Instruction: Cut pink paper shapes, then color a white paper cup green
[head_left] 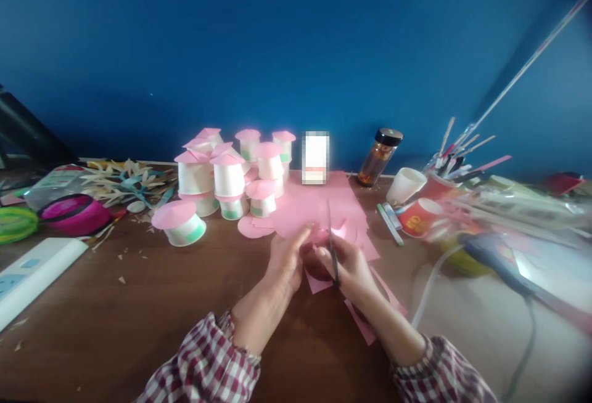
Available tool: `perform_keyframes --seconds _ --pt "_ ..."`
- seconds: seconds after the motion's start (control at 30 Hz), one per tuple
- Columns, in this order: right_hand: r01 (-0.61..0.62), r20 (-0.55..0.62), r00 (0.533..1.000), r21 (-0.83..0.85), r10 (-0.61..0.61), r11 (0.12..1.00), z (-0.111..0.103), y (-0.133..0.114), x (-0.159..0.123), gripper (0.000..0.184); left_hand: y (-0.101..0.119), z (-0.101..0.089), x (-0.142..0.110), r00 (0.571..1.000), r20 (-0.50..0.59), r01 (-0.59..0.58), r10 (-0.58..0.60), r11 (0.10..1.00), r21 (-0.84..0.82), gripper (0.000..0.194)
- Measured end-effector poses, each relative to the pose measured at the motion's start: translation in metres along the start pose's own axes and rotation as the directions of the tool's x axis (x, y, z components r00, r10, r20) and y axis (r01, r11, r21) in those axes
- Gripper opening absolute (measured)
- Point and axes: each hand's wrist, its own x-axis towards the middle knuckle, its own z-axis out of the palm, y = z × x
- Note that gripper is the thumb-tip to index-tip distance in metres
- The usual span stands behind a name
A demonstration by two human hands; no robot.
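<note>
Near the middle of the table, my left hand has its fingers closed on a piece of pink paper. My right hand is wrapped round a pair of scissors, whose narrow blades point up and away from me. Both hands are close together, and the fingers partly hide the held paper. Beneath and beyond them lie pink paper sheets, with cut scraps beside my right wrist. To the left stand several white paper cups with pink paper tops, some stacked.
A white power strip lies at the left, near a magenta bowl-like object. On the right are a dark-lidded bottle, a white cup, a tipped red cup and a blurred hot glue gun. A blue wall rises behind.
</note>
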Motion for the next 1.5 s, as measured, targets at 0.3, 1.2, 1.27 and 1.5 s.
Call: perform_keyframes --seconds 0.3,1.2,1.27,1.5 --pt "-0.031 0.004 0.999 0.013 0.031 0.999 0.0002 -0.0013 -0.0007 0.031 -0.0072 -0.0034 0.0034 1.000 0.010 -0.021 0.021 0.999 0.046 0.026" --pt "-0.070 0.019 0.997 0.070 0.068 0.995 -0.0028 0.0051 0.0014 0.030 -0.0044 -0.0021 -0.0003 0.998 0.067 0.020 -0.017 0.999 -0.041 0.030" --pt "-0.073 0.018 0.997 0.070 0.072 0.995 -0.0028 0.0051 0.0013 0.031 -0.0049 -0.0026 0.0000 0.997 0.074 0.022 -0.019 0.999 -0.041 0.029" --pt "-0.062 0.015 0.998 0.036 0.061 0.997 -0.0024 0.0045 0.0018 0.032 -0.0064 -0.0032 0.0015 0.997 0.070 0.034 -0.031 0.998 -0.043 0.033"
